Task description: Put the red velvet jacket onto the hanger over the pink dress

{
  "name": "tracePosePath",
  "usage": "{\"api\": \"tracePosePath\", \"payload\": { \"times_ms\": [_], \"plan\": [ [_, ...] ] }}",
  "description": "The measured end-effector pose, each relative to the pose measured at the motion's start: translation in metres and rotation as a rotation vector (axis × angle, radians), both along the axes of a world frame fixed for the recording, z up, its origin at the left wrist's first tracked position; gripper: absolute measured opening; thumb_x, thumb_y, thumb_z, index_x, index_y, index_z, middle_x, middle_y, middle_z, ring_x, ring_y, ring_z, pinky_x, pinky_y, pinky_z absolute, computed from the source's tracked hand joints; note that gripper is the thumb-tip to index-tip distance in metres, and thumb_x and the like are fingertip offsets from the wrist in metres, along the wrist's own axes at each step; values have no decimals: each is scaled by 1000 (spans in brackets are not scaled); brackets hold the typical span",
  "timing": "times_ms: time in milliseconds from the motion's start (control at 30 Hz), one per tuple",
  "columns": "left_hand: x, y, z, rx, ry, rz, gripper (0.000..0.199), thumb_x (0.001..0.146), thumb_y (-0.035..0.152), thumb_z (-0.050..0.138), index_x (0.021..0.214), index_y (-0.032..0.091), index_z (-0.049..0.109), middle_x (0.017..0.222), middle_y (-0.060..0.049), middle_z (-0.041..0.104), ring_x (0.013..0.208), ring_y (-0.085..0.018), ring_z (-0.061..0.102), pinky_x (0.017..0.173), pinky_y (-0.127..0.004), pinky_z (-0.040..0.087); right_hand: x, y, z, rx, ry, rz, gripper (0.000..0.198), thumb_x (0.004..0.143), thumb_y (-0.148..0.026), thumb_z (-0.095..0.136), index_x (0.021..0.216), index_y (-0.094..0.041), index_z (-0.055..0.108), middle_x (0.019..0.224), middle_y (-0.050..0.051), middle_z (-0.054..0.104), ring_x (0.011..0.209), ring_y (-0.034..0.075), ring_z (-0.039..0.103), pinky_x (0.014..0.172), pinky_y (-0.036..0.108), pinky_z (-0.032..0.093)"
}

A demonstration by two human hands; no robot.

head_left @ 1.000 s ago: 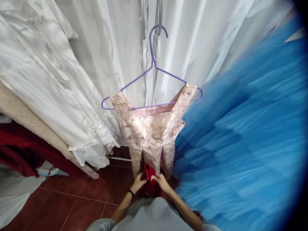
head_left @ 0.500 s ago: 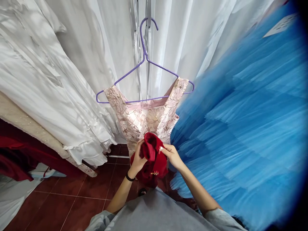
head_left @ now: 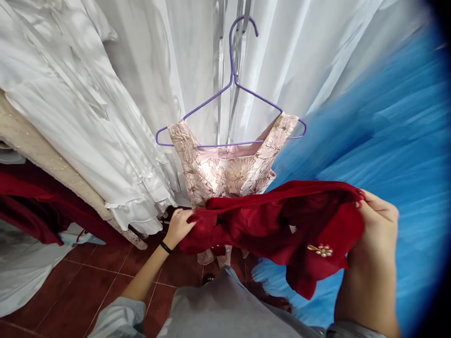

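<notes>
A dark red garment is stretched sideways between my two hands; its exact kind does not show. My left hand is closed on its left end. At the right, my right hand grips the other end, raised closer to the camera. A gold and pearl brooch sits on the red cloth near that hand. Behind it, a pale pink dress with a gold floral pattern hangs by its straps from a purple hanger. The cloth hides the dress's waist.
White garments hang at the left beside a beige sparkling one and dark red cloth. White drapery hangs behind the hanger. Blue layered tulle fills the right side. Reddish floor tiles lie below.
My hands have moved apart, the right one far to the right and nearer the camera. The bunched red garment is now spread out between them. The hanger appears farther right in view.
</notes>
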State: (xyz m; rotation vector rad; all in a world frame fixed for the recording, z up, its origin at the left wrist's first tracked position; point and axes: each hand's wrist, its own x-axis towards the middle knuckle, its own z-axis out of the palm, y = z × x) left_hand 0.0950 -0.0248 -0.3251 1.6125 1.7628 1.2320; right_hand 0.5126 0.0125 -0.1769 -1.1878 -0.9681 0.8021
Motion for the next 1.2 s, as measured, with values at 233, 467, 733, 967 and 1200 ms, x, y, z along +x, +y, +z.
{"api": "tracePosePath", "payload": {
  "times_ms": [233,467,733,967,1200],
  "plan": [
    [3,-18,-3,-162,-626,234,30,65,47,58,77,20,61,75,-3,70,72,-19,64,72,-33,52,-66,38,-111,-57,-1057,285,48,74,-42,63,113,-14,68,118,22,66,113,37,58,98,53,44],
    [-4,-88,50,-270,-910,358,35,49,40,82,78,25,71,83,-2,76,90,-30,71,88,-41,58,-274,1,-192,182,-1059,1447,41,79,-26,68,120,-19,65,128,11,65,116,28,61,98,37,48],
    [-49,-170,153,300,-784,863,39,49,38,79,87,43,72,96,14,77,107,-34,69,92,-49,60,-399,62,40,800,-1127,1385,45,82,7,43,117,-9,65,113,5,71,106,15,64,92,23,46],
    [-82,-71,220,482,-593,342,38,63,30,80,97,16,73,93,-3,77,96,-23,71,97,-36,56,-434,139,195,1097,-1330,670,42,86,2,42,123,-6,58,124,14,63,121,28,57,102,47,42],
    [-50,5,255,733,-388,232,29,69,27,71,92,11,66,83,-1,65,89,-19,66,86,-33,54,-376,188,236,948,-1700,479,37,87,-20,44,70,7,63,90,1,69,112,19,63,80,22,46]
  ]
}}
